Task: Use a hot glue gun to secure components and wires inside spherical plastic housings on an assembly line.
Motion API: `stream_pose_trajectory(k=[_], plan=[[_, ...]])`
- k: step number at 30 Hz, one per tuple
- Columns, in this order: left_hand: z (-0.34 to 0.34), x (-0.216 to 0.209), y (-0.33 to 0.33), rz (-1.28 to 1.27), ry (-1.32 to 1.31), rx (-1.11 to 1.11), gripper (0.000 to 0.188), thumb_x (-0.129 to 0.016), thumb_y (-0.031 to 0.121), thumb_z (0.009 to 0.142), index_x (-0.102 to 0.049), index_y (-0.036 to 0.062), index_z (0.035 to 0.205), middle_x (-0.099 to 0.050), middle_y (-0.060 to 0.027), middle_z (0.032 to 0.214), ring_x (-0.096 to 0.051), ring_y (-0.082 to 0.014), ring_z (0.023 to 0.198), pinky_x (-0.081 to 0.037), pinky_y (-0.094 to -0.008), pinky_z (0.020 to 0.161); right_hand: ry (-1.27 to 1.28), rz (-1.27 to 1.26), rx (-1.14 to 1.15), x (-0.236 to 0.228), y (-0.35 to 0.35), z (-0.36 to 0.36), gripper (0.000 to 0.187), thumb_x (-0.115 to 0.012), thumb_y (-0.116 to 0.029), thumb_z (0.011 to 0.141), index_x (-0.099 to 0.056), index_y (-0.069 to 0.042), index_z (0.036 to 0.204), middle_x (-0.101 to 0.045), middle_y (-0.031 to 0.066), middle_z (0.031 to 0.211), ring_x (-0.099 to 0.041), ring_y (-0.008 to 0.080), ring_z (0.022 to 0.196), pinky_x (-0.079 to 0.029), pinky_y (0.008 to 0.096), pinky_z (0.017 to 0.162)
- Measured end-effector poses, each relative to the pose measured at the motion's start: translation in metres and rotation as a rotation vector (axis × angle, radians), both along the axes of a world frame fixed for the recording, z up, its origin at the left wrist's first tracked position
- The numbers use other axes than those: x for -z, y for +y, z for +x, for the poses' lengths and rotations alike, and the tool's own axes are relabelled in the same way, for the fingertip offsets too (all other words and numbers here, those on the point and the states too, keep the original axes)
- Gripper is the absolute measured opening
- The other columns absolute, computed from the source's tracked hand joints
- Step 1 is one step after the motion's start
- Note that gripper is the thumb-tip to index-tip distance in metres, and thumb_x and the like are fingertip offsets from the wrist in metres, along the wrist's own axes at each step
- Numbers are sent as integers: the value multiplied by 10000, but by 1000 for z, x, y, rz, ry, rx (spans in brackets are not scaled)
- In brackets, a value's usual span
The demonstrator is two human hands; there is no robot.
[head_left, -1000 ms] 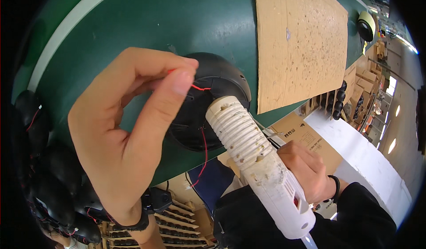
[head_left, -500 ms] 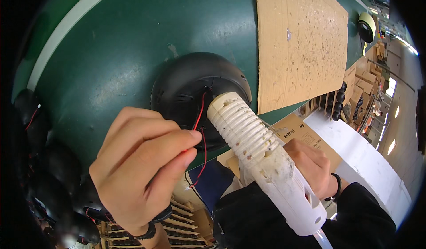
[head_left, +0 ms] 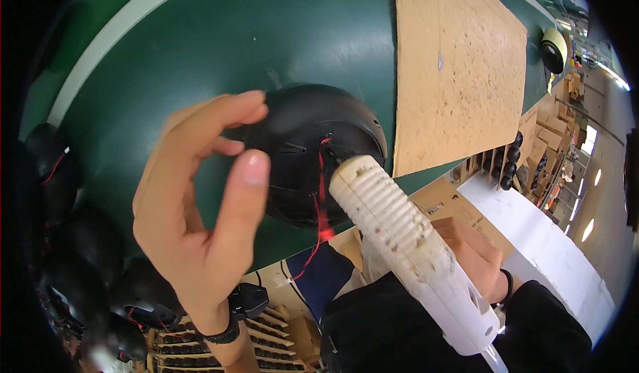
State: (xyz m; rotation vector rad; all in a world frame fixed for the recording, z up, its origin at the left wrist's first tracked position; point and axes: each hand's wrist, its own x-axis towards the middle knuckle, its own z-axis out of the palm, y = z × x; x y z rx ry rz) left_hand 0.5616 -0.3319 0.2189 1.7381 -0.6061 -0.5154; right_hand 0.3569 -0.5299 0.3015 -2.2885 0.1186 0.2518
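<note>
A round black plastic housing (head_left: pixel 313 117) lies on the green work surface (head_left: pixel 200 47). From slots in its face come thin red wires (head_left: pixel 322 180), hanging over the near edge with a small white connector (head_left: pixel 289 280). My right hand (head_left: pixel 469 250) is wrapped round a worn white hot glue gun (head_left: pixel 406 246), partly hidden behind it. A glue stick (head_left: pixel 493 358) sticks out of its rear end. The nozzle end reaches the housing beside the wire's exit; the exact contact is hard to see. My left hand (head_left: pixel 200 200) is at the housing's left side, fingers apart and holding nothing.
Several similar black housings (head_left: pixel 83 253) with red wires crowd the left side. A stained cardboard sheet (head_left: pixel 459 67) lies right of the housing, with a tape roll (head_left: pixel 553 50) beyond it. Wooden racks (head_left: pixel 273 346) of black parts stand below, and a cardboard box (head_left: pixel 459 206) at right.
My left hand has let go of the red wire and opened, moving up and left. The wire now hangs loose over the housing. My right hand keeps the glue gun at the same spot.
</note>
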Motion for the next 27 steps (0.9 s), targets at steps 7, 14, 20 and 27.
stream_pose_trajectory(k=[7, 14, 20, 27], plan=[[-5, 17, 18, 188, 230, 30, 432, -693, 113, 897, -622, 18, 1312, -634, -176, 1293, -633, -268, 1149, -535, -366, 926, 21, 109, 22, 0, -9, -3, 322, -717, -64, 781, -606, 133, 1010, -640, 229, 986, -668, 378, 868, -568, 409, 766], [-14, 2, 15, 240, 399, 39, 604, -719, 157, 912, -492, 55, 1463, -567, -187, 1417, -643, -291, 1161, -594, -383, 883, 3, 239, 100, 16, -35, -23, 264, -708, -107, 828, -660, 44, 1039, -687, 224, 1039, -692, 399, 938, -560, 449, 878], [-46, -5, -12, 37, 620, -238, 608, -662, 151, 983, -376, 31, 1506, -509, -203, 1423, -638, -212, 1134, -581, -274, 823, 105, 540, 491, 24, -33, -67, 402, -697, -206, 882, -602, 8, 1209, -664, 188, 1055, -695, 346, 909, -572, 398, 743], [118, 18, -28, 338, -459, -598, 746, -796, 263, 823, -427, -29, 1402, -497, -230, 1396, -428, -392, 1357, -309, -502, 1154, -41, 786, 786, 17, -42, -57, 443, -736, -188, 882, -524, -45, 1243, -531, 246, 1265, -636, 239, 633, -509, 348, 522]])
